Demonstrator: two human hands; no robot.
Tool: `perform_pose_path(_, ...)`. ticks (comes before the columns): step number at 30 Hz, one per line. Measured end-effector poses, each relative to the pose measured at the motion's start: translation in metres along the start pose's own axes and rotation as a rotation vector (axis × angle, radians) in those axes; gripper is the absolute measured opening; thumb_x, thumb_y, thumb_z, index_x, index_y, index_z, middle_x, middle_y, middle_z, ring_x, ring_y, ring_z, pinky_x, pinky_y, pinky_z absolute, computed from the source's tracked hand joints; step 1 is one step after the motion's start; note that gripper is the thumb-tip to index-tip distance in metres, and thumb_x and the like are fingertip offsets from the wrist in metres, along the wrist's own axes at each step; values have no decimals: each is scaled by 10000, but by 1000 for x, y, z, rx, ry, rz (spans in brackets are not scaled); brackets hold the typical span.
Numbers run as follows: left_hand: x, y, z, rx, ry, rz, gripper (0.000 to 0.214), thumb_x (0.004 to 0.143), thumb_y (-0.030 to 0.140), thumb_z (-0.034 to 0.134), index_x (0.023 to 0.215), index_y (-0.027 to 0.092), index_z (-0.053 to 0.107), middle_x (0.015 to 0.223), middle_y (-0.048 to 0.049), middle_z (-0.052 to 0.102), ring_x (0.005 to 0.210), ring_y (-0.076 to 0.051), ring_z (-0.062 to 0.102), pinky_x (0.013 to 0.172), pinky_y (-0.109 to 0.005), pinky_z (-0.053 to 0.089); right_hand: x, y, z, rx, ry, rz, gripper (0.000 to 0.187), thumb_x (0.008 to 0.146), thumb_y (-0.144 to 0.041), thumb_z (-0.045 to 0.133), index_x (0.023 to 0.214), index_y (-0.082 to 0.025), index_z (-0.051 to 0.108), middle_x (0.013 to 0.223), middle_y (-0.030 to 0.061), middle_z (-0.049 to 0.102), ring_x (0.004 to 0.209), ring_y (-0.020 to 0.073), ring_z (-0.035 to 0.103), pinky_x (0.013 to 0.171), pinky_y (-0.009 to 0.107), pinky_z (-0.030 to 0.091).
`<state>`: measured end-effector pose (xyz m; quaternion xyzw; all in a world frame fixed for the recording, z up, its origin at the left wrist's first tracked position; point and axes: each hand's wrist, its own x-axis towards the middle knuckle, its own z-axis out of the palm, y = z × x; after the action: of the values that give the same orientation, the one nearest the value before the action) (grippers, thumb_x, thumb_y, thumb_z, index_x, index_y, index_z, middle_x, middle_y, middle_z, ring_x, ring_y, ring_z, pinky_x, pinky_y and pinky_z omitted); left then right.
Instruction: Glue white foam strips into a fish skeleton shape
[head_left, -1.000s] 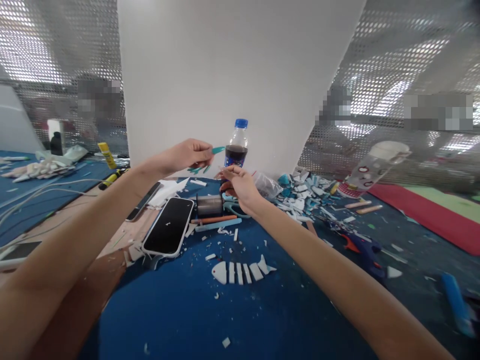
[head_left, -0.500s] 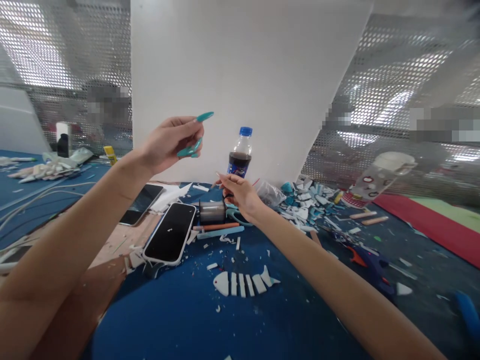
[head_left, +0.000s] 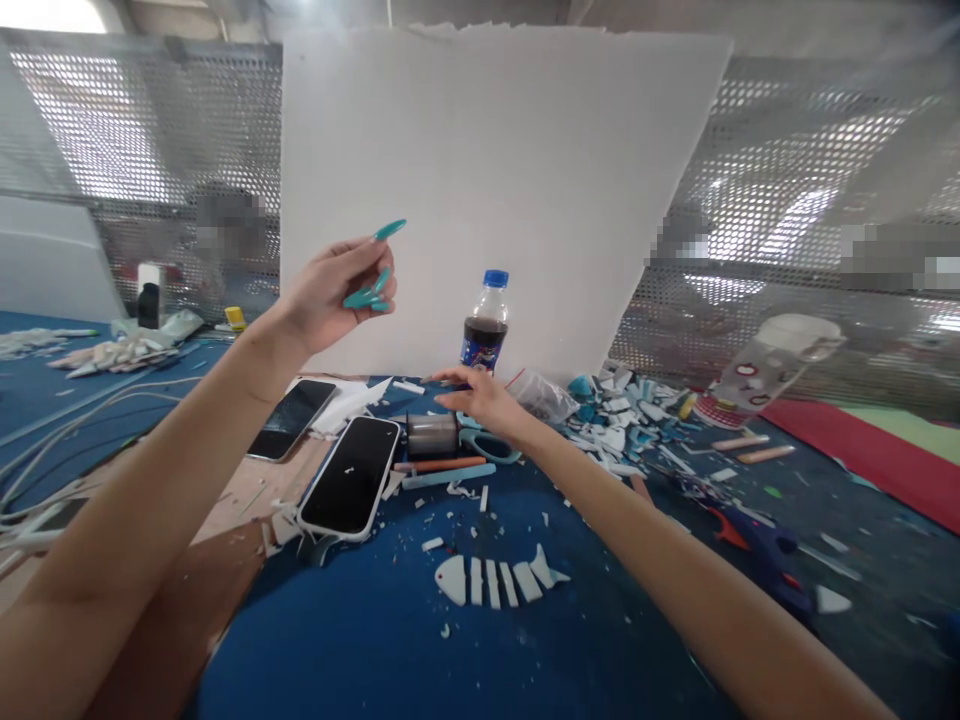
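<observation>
My left hand (head_left: pixel 326 295) is raised in front of the white board (head_left: pixel 525 180) with its fingers curled. Teal pointed pieces (head_left: pixel 369 295) stick out at the fingertips like long nails, and one (head_left: pixel 391 229) points up from the forefinger. Whether they are pinched or stuck on is unclear. My right hand (head_left: pixel 480 398) is low over the table, fingers stretched flat, just above a clear spool (head_left: pixel 430 435) and teal-handled scissors (head_left: pixel 491 447). It holds nothing I can see. A cola bottle (head_left: pixel 484 325) stands just behind it.
A white-cased phone (head_left: pixel 350 476) lies left of the spool, with another phone (head_left: pixel 292 418) beyond it. A white foam fish skeleton (head_left: pixel 499 580) lies in front. A scrap pile (head_left: pixel 619 415), glue gun (head_left: pixel 757 545), tipped cup (head_left: pixel 757 365) and cables (head_left: pixel 67 440) surround the blue mat (head_left: pixel 420 660).
My left hand rose from beside the bottle to up in front of the board. My right hand left it, dropped toward the spool and flattened out.
</observation>
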<state>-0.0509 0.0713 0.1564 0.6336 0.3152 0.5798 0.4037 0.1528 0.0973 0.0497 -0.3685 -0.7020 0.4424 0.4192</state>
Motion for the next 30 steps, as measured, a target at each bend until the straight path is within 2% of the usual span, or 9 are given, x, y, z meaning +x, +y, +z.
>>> perform_pose_path(3, 0, 0, -1, -5, 0, -6, 347, 935, 263, 419, 595, 192, 417, 532, 43, 309, 479, -82, 332, 546, -250, 369, -1, 2, 2, -118, -50, -45, 156, 610, -211, 785, 762, -202, 756, 803, 39, 710, 889, 235, 600, 820, 360, 440)
perform_pose_path(5, 0, 0, -1, -21, -2, -3, 349, 937, 254, 418, 594, 189, 416, 531, 44, 314, 477, -77, 335, 544, -247, 371, -2, 4, 5, -160, -54, -71, 69, 651, -245, 773, 702, -204, 751, 726, 34, 701, 836, 234, 605, 767, 341, 445)
perform_pose_path(8, 1, -1, -1, -70, -20, 0, 346, 929, 259, 455, 592, 183, 428, 531, 47, 318, 476, -68, 337, 522, -229, 367, -3, 7, 9, -184, -51, -100, 123, 713, -304, 743, 658, -193, 739, 653, 29, 679, 717, 205, 595, 650, 296, 430)
perform_pose_path(14, 2, -2, -2, -84, -12, -16, 338, 910, 247, 481, 580, 183, 450, 532, 42, 333, 475, -70, 325, 497, -224, 354, -5, 4, 10, -176, -30, -150, 233, 797, -388, 684, 709, -180, 742, 703, 35, 693, 688, 166, 570, 643, 283, 415)
perform_pose_path(21, 5, -10, -6, -137, 4, -47, 368, 919, 198, 470, 554, 164, 502, 501, 36, 343, 461, -62, 358, 462, -179, 365, -6, -3, 10, -124, -20, -155, 263, 827, -397, 656, 740, -166, 746, 759, 58, 716, 673, 151, 573, 624, 284, 421)
perform_pose_path(30, 14, -24, -16, -157, 16, -119, 345, 888, 161, 507, 545, 138, 541, 479, 23, 426, 446, -68, 450, 458, -176, 414, -10, -18, 10, -64, 5, -169, 222, 814, -359, 659, 731, -169, 741, 806, 58, 747, 796, 184, 650, 796, 332, 484)
